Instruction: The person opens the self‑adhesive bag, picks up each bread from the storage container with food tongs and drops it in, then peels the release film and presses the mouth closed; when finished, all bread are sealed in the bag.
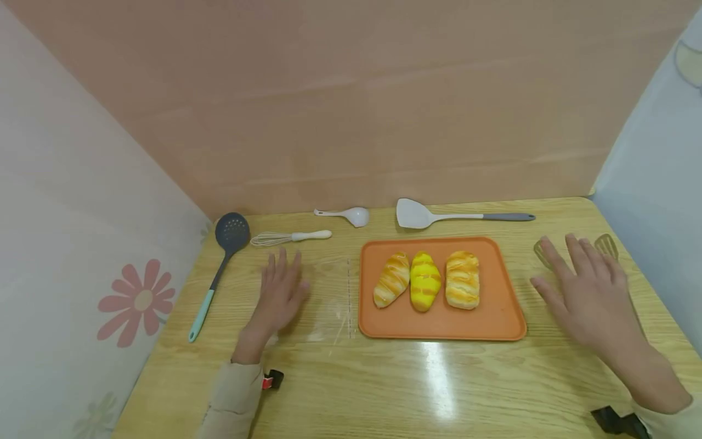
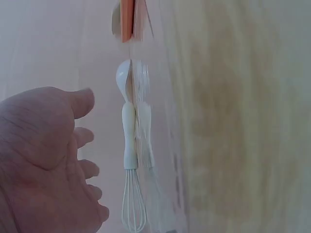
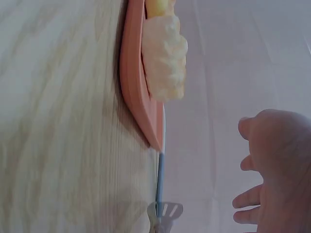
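Note:
On the left, my left hand (image 1: 280,296) hovers with fingers spread and nothing in it, nearest to a white whisk (image 1: 310,235). My right hand (image 1: 592,299) is likewise spread, right of an orange tray (image 1: 439,329). Beneath it lies a utensil with two slotted, tongs-like heads (image 1: 606,246), mostly hidden by the hand. Three pieces of bread sit side by side in the tray: a brown-striped roll (image 1: 392,280), a yellow roll (image 1: 425,281) and a ridged loaf (image 1: 463,280). The ridged loaf (image 3: 164,58) shows close up in the right wrist view.
A dark skimmer (image 1: 233,231) with a mint handle lies at the far left. Along the back are a white ladle (image 1: 358,216) and a white turner (image 1: 415,214) with a grey handle. Clear plastic film (image 1: 329,305) covers part of the table. Walls enclose three sides.

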